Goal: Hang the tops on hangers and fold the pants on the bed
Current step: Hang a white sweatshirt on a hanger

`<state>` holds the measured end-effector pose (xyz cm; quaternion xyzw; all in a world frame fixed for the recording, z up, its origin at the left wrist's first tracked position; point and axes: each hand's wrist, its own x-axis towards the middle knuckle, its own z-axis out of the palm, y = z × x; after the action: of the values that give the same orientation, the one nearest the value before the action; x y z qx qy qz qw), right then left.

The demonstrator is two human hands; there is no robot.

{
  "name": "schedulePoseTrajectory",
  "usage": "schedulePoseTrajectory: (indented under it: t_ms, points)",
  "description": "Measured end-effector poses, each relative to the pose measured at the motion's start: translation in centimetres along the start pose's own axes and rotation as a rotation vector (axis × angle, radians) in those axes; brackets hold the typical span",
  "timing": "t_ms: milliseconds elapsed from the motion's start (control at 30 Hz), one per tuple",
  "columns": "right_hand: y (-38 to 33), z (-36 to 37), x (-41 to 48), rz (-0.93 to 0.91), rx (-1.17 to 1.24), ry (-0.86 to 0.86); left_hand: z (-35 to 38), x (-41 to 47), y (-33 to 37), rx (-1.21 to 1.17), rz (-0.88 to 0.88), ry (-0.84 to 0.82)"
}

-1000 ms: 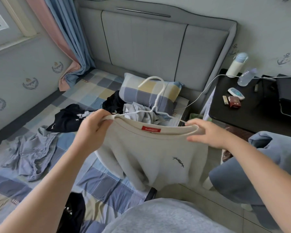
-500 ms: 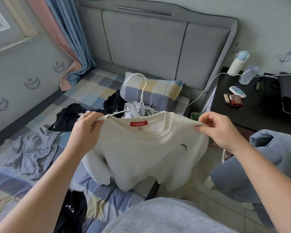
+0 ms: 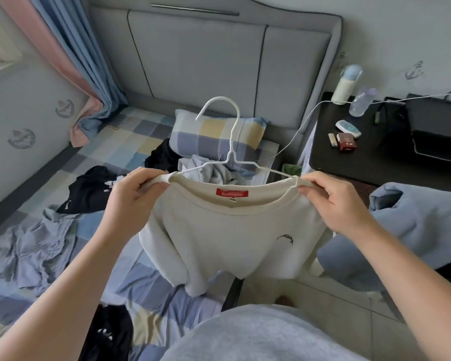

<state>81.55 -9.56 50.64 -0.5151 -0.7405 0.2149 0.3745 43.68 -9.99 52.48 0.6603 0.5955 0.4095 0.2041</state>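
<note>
I hold a cream sweatshirt point(image 3: 229, 238) with a red neck label up in front of me, above the bed's edge. A white wire hanger point(image 3: 232, 152) sits inside its neck, both arms under the shoulders and the hook standing upright. My left hand point(image 3: 133, 201) grips the left shoulder of the sweatshirt. At the other shoulder my right hand point(image 3: 333, 201) pinches the fabric over the hanger's end. Loose clothes lie on the checked bed point(image 3: 130, 277): a grey-blue garment point(image 3: 34, 254), a black top point(image 3: 89, 188), another black piece point(image 3: 109, 332) and a pale crumpled one point(image 3: 208, 173) by the pillow.
A checked pillow point(image 3: 219, 136) leans on the grey headboard point(image 3: 208, 61). A black nightstand point(image 3: 370, 152) at right carries a bottle, small boxes and a white cable. A blue garment point(image 3: 411, 230) lies piled at right. Tiled floor point(image 3: 310, 303) shows beside the bed. Curtains hang at the left.
The hanger has gone from tilted to upright and level inside the neck. Both hands lifted the sweatshirt and spread its shoulders over the hanger's arms.
</note>
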Motion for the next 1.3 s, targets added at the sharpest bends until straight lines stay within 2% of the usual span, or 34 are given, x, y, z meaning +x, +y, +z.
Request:
schedulePoseTrajectory:
  t_ms: [100,233,567,767,967,1300]
  points:
    - [0.5,-1.5,-1.6,0.035,-0.059,0.005,1.0,1.3,0.4,0.023,0.074,-0.091]
    - [1.2,-4.1,-5.2,0.210,-0.049,-0.050,4.2,3.1,1.5,0.012,0.164,-0.270]
    - [2.3,-12.6,-18.0,0.530,-0.087,0.041,18.2,4.1,9.8,-0.065,0.432,-0.730]
    - [2.1,-18.3,-28.5,0.695,-0.066,0.329,28.6,1.9,17.0,0.010,0.686,-0.896]
    - [0.5,-24.3,-38.2,0.807,-0.142,0.518,39.5,-3.7,26.5,0.026,0.839,-1.036]
    - [0.0,-30.7,-51.3,1.017,0.037,0.922,53.9,-14.7,41.8,-0.097,0.799,-1.085]
